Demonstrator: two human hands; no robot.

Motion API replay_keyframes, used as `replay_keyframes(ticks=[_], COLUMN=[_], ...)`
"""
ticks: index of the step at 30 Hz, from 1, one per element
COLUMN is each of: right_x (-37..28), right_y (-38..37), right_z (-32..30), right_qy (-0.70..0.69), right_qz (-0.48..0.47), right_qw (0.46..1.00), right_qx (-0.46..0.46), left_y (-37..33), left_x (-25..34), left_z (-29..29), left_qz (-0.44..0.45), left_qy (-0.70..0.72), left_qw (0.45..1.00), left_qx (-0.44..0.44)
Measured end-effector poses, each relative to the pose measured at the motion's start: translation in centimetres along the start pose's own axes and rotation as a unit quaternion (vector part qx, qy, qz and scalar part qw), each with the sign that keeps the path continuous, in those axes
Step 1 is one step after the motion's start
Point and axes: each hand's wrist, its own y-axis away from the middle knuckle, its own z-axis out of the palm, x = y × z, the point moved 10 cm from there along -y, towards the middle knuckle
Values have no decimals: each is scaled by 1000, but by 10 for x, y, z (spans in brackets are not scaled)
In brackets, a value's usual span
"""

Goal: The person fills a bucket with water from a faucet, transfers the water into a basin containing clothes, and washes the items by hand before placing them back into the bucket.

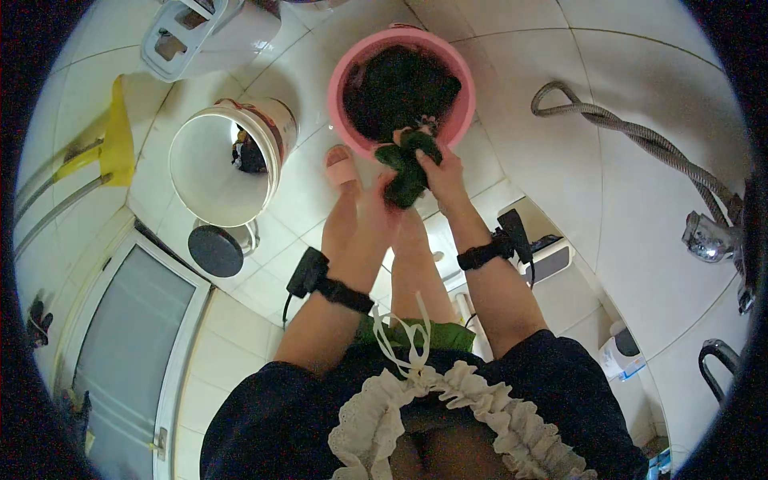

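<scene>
A bunched dark green cloth is held between my two hands at the near rim of a pink basin. My left hand is closed on its left side, some of the fingers hidden by the cloth. My right hand grips its upper right part, thumb on top. Dark wet-looking laundry fills the basin just beyond my hands. A small patterned, light-coloured part shows where the cloth meets the basin's rim.
At the left, a white bucket holding dark fabric lies tilted near a round black-topped stool. A white plastic bin stands at the far left. A metal hose and tap are on the right wall. A glass-paned door is at lower left.
</scene>
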Motion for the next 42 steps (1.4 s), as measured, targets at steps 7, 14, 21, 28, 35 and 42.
replay_keyframes(ticks=[7, 14, 21, 28, 35, 42], right_x=[6, -73, -144, -112, 0, -55], right_y=[37, 63, 110, 89, 13, -2], right_z=[15, -3, 6, -25, -68, -58], right_qy=[-236, 286, 308, 204, 38, -44], right_qz=[71, -129, -228, -108, 55, -52], right_qw=[969, 948, 924, 966, 992, 998], right_qx=[-13, 57, 2, 120, 107, -6], left_y=[3, -13, -22, -23, 4, 18], left_x=[-10, -48, 15, -30, -19, -35], left_z=[2, 14, 46, 53, 58, 72], left_qz=[39, -169, -143, -154, -38, -160], left_qy=[-32, 354, 268, 293, -219, 89], left_qw=[999, 920, 952, 940, 973, 978], left_qx=[-20, 9, -34, -82, -60, -102])
